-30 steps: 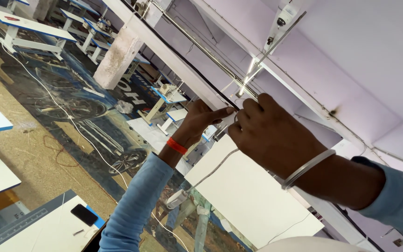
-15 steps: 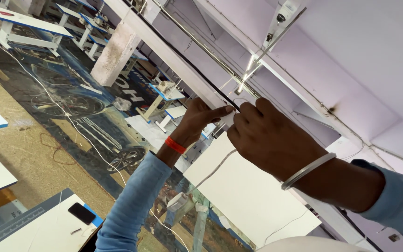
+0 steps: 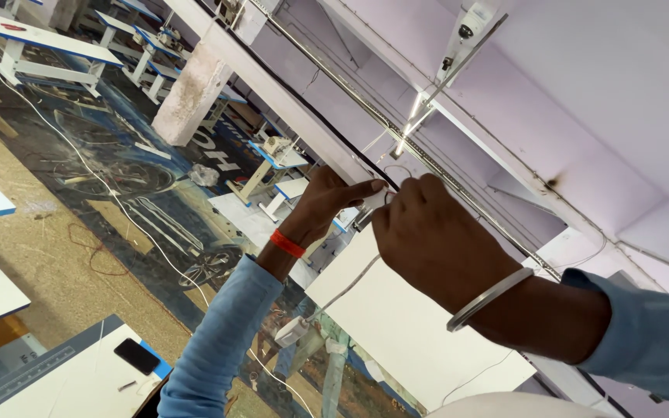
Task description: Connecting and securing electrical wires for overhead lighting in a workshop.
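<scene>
Far left, my left hand (image 3: 325,203) and right hand (image 3: 427,232) both pinch a thin white cable (image 3: 350,282) overhead, near a white board (image 3: 404,325).

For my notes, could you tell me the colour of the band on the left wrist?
Red-orange wrist band, in the head view.

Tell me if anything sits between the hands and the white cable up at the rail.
Nothing visible does. The left hand and right hand meet at the white cable, which hangs down from their fingers. The contact point itself is hidden behind the fingers.
</scene>
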